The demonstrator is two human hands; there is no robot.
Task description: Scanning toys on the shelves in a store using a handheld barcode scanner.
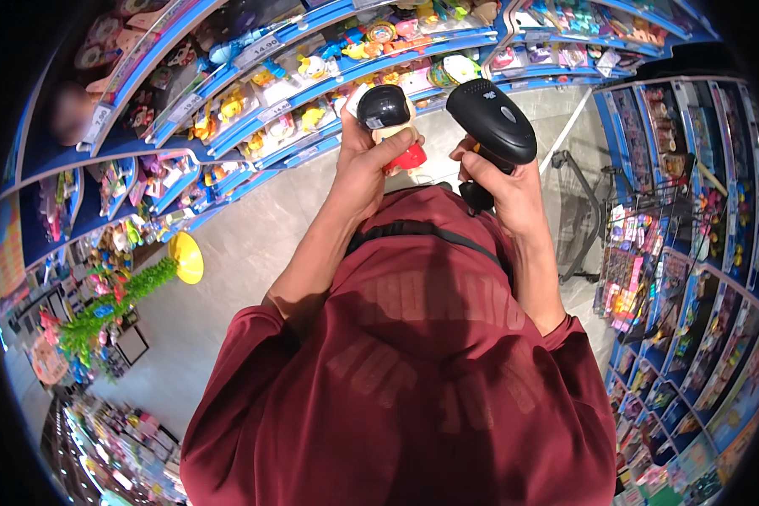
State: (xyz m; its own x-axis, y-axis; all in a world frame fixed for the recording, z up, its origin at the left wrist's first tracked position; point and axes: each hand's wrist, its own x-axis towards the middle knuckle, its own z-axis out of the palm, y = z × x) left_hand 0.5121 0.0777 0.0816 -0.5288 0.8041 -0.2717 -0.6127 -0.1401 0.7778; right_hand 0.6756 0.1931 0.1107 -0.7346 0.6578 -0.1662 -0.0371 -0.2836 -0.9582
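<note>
My left hand (370, 152) grips a small toy figure (386, 107) with a glossy black rounded top and a red lower part; a small pale label is stuck on the black top. Around the handle of a black handheld barcode scanner (496, 123) my right hand (499, 183) is closed. The scanner's head tilts up and to the left, to the right of the figure and apart from it. Both hands are in front of my body, with the toy shelves beyond them.
Blue-edged shelves (278, 111) of small toys with price tags curve across the front and left. At the right, a wire shopping cart (632, 253) holding colourful packages stands beside more shelves (670, 145). A green garland-like display with a yellow base (186, 258) is at the left.
</note>
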